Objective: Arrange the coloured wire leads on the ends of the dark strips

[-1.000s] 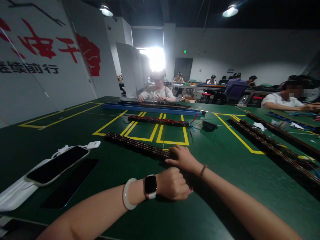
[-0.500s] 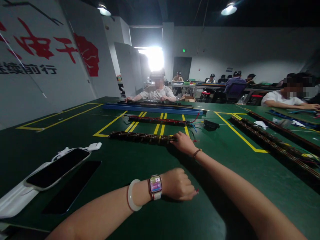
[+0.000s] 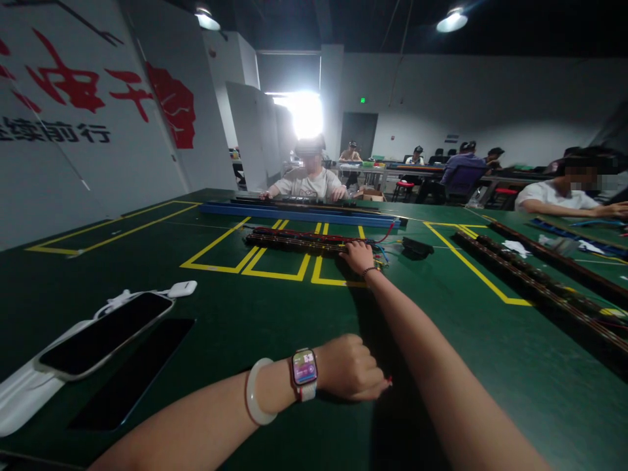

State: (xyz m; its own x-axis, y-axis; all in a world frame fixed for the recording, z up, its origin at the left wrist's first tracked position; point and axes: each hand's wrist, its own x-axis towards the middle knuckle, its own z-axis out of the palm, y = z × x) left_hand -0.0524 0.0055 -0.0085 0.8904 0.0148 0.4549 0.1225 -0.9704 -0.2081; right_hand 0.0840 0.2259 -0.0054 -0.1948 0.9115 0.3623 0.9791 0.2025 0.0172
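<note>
Dark-brown slatted strip [image 3: 295,244] appears placed beside red-wired black strip [image 3: 300,233] toward green surface's [image 3: 235,327] far edge, unreleased: right hand [image 3: 360,257] clasps its end; left hand [image 3: 352,367] closed, palm hidden.

The person leans the right arm [image 3: 436,347] well forward, right hand [image 3: 358,256] back-up with fingers bent. Nearer me, the left forearm [image 3: 201,412] slants rightward, left hand [image 3: 350,367] curled into a fist.
</note>
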